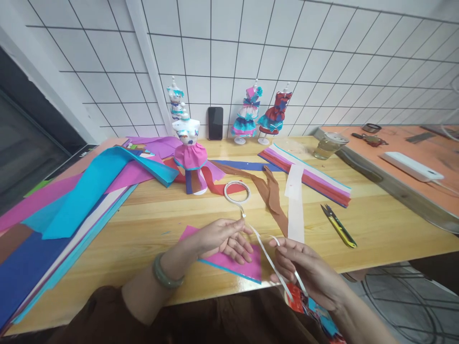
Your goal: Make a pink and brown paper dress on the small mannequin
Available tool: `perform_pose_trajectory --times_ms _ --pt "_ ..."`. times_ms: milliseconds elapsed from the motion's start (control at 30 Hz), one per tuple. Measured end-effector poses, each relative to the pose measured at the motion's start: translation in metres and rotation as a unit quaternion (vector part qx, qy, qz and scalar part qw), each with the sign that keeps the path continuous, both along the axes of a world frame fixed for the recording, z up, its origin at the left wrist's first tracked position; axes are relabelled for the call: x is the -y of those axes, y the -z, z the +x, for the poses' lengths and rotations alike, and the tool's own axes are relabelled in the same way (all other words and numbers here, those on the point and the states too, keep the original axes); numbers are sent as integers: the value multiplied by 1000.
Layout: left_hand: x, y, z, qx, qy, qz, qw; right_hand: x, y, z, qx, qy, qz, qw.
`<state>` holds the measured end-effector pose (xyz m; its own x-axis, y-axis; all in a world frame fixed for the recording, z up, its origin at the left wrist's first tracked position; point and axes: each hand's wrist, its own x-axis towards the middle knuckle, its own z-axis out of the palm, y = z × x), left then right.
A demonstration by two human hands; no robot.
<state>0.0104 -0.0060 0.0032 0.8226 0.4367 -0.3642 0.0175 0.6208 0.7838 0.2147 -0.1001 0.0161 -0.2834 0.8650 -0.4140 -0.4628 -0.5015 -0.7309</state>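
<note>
My left hand (233, 241), a green bangle on its wrist, pinches a narrow white tape (263, 248) between thumb and forefinger; its other fingers are loosely curled. The tape comes off a tape roll (237, 191) lying flat beyond this hand. From my left fingertips it slants down toward a red and blue piece of material (297, 301) at the table's front edge, partly hidden by my right hand. My right hand (304, 263) pinches a loose end of white strip that loops down to the same material. Beneath my left hand lies a pink sheet (251, 260) with a blue edge.
Yellow-handled thread snips (339, 225) lie on the right. Coloured strips (89, 186) cover the left side. A dress form in a pink skirt (190, 155) stands mid-table; several more stand behind. A phone (215, 123) leans on the wall, and a glass cup (328, 145) stands back right.
</note>
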Motion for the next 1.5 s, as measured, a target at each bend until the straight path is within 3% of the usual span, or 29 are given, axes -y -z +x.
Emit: perform_pose_trajectory --times_ms 333,633,900,1067,1300,1500 --pt "-2 4 4 -36 -35 1 999 6 2 -25 55 -67 65 994" --pt "-5 10 11 -53 -69 -1 996 11 -4 -31 160 -153 130 967" --pt "-3 9 12 -58 -85 -6 995 14 -2 -17 180 -157 115 964" --pt "-2 10 10 -19 -81 -8 997 19 6 -4 179 -122 97 971" --pt "0 4 7 22 -66 -16 997 27 9 2 260 -120 90 954" --pt "0 8 7 31 -65 -17 997 29 1 10 308 -128 76 940"
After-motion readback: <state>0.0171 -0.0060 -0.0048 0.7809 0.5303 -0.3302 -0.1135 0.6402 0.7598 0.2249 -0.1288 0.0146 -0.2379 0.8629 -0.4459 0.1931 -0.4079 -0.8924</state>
